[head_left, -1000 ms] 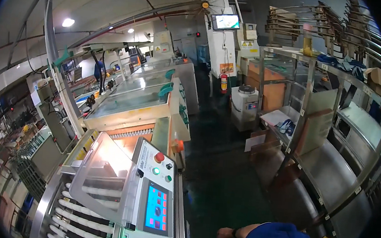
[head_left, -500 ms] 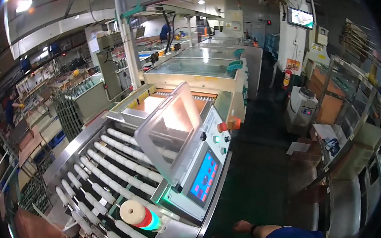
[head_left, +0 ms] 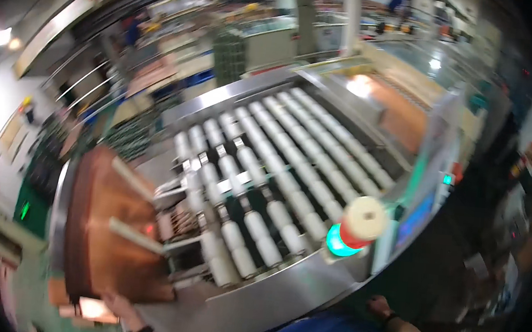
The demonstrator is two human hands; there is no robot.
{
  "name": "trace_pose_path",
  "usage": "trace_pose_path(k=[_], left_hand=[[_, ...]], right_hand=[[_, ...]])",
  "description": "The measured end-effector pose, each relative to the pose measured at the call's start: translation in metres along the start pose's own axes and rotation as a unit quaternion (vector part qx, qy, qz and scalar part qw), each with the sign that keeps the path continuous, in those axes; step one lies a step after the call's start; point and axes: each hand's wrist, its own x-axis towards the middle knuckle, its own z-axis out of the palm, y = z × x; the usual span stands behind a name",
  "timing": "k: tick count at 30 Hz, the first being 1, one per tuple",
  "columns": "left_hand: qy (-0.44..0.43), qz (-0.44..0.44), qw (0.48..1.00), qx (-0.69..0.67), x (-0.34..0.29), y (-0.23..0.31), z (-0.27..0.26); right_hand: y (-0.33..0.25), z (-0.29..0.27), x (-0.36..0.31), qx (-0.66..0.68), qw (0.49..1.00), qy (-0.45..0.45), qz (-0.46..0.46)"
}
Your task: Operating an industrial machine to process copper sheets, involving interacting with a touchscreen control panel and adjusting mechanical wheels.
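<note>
My left hand (head_left: pixel 119 308), with a dark band at its wrist, is at the lower left beside the bottom edge of a stack of copper-coloured sheets (head_left: pixel 115 229). Its fingers are blurred, and I cannot tell whether they touch or grip a sheet. The sheets stand tilted behind two pale bars (head_left: pixel 136 235) at the end of a roller conveyor (head_left: pixel 278 173) with white rollers. On the right, my right hand (head_left: pixel 380 307) hangs low beside the machine's metal edge. Its fingers look curled, and nothing shows in them.
A signal light (head_left: pixel 362 220) with cream, red and green parts rises from the conveyor's near right corner. A clear raised cover (head_left: pixel 436 140) stands by the machine's opening. Racks and long worktables fill the background. Dark floor (head_left: pixel 440 270) runs along the right.
My view has swung left and down, bringing the conveyor to the middle and the copper-coloured sheets into view. My left hand has come into the picture; my right hand stays low at the right.
</note>
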Motion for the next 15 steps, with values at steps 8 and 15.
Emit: trace_pose_path(k=[8,15], left_hand=[[0.022,-0.025,0.999,-0.003,-0.026,0.07,-0.029],[0.032,-0.02,0.999,-0.01,-0.036,0.084,-0.028]], right_hand=[[0.04,0.02,0.054,-0.119,0.978,-0.017,-0.17],[-0.033,-0.017,0.025,0.085,0.996,0.002,-0.028]])
